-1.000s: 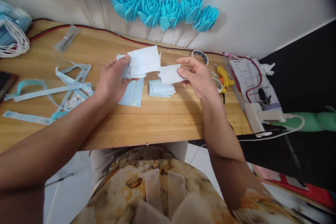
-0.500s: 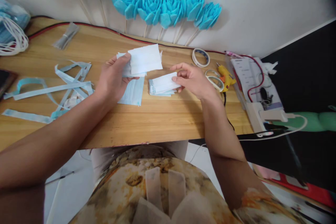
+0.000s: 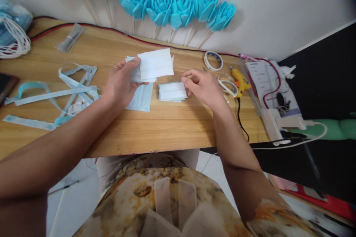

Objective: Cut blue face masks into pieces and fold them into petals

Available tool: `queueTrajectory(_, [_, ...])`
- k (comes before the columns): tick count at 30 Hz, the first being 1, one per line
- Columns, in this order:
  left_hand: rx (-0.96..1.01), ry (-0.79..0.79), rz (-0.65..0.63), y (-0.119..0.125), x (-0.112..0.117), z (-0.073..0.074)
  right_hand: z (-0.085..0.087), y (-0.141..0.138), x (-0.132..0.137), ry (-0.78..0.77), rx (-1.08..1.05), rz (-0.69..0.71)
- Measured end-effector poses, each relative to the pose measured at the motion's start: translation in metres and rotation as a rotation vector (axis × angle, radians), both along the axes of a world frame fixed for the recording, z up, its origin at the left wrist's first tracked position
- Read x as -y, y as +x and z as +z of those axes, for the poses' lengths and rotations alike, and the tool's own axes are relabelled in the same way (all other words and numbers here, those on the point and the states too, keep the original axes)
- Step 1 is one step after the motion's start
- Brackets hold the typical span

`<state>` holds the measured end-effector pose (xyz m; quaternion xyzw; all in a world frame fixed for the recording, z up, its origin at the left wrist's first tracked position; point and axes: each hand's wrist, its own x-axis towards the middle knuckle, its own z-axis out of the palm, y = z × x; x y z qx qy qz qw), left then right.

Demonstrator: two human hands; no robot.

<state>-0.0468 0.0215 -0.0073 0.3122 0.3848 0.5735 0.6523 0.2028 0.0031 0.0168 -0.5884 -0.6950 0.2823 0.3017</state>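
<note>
My left hand (image 3: 121,83) is closed on a few white sheets (image 3: 155,64), held just above the wooden table (image 3: 155,126). A pale blue sheet (image 3: 140,98) lies on the table under that hand. My right hand (image 3: 201,86) rests at the right edge of a small stack of white and blue pieces (image 3: 171,91) lying on the table; its fingers are curled, with the fingertips pinched at the stack's top piece.
Blue and white strips (image 3: 63,90) lie at the left. Blue paper flowers (image 3: 172,5) on sticks lean against the wall. A tape roll (image 3: 213,60), scissors (image 3: 226,83), a yellow glue gun (image 3: 239,79) and a power strip (image 3: 274,118) sit at the right.
My right hand has come down from the air with a white piece and laid it on the small stack. My left hand has stayed in place with its sheets.
</note>
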Motion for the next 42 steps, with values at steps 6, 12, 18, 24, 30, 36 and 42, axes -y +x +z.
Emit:
queueTrajectory(6, [-0.053, 0.021, -0.082, 0.011, 0.011, 0.008, 0.008, 0.001, -0.001, 0.121, -0.129, -0.050])
queueTrajectory(12, [-0.180, 0.029, -0.109, 0.017, 0.021, 0.010, 0.002, -0.012, 0.005, 0.014, -0.265, 0.073])
queueTrajectory(18, [-0.230, 0.070, -0.105, 0.014, 0.019, 0.007, -0.003, -0.011, 0.001, 0.168, -0.206, -0.036])
queueTrajectory(24, [-0.157, 0.020, -0.090, 0.013, 0.015, 0.010, 0.009, 0.014, -0.015, 0.315, -0.435, -0.274])
queueTrajectory(30, [-0.047, 0.020, -0.040, 0.006, 0.005, 0.001, 0.026, 0.037, -0.015, 0.145, -0.698, -0.165])
queueTrajectory(36, [0.003, 0.057, -0.021, 0.000, -0.006, -0.013, 0.016, 0.015, -0.007, -0.156, -0.491, 0.044])
queueTrajectory(42, [-0.018, 0.083, -0.014, -0.001, -0.006, -0.013, 0.008, 0.004, -0.006, -0.288, -0.353, 0.154])
